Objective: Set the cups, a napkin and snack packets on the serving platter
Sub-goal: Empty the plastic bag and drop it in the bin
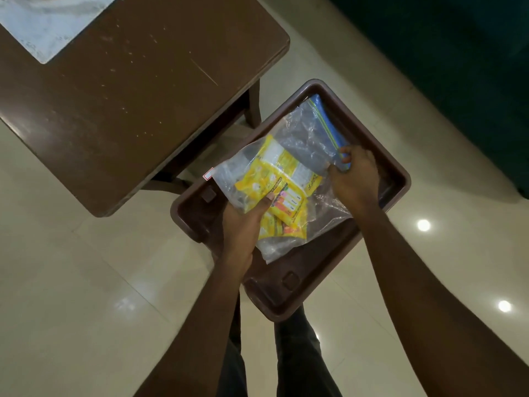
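So right now I've got the clear plastic zip bag [286, 173] with the yellow snack packets [282, 193] inside it lying across the dark brown rectangular plastic serving platter [398, 184], which looks like it's sitting over my lap, just near and right of the scuffed brown tabletop [137, 90]. My left hand [243, 224] is closed on the near left side of the bag, thumb pressed onto one yellow packet through the plastic. My right hand [355, 179] is pinching the far right corner, right at the blue and green zip strip [323, 118]. I'd say this is the snack step, and it's barely started, since the packets are on the platter but sealed up in the bag. No cups or napkin anywhere I can see, so those are yet to come. Next move, I reckon, is peeling the zip open with the right hand while the left keeps the bag pinned, then sliding the packets out. The plastic is slippery and crinkly, so a firm pinch matters or the whole thing just scoots off the platter.
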